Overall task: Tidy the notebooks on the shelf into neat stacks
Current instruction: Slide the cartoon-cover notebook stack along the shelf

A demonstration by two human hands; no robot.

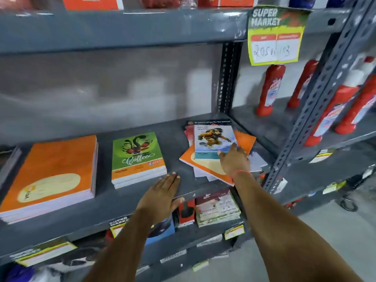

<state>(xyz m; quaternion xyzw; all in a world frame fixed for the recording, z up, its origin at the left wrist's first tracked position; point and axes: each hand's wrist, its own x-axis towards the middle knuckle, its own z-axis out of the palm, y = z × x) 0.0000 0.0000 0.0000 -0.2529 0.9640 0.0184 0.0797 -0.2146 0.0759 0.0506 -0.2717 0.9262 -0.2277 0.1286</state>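
On the grey shelf (142,202) lie three groups of notebooks. A neat orange stack (55,171) sits at the left. A green "Coffee" stack (137,157) sits in the middle. At the right is a messy heap (205,165) of orange and other notebooks lying askew, topped by a blue-white notebook with a monkey figure (211,140). My right hand (234,160) rests flat on that heap, fingers touching the top notebook's lower right corner. My left hand (162,195) lies flat on the shelf's front edge, fingers apart, holding nothing.
Red bottles (270,90) stand on the neighbouring shelf to the right behind a perforated grey upright (313,110). A yellow-green price sign (274,37) hangs from the shelf above. More booklets (216,210) lie on the shelf below.
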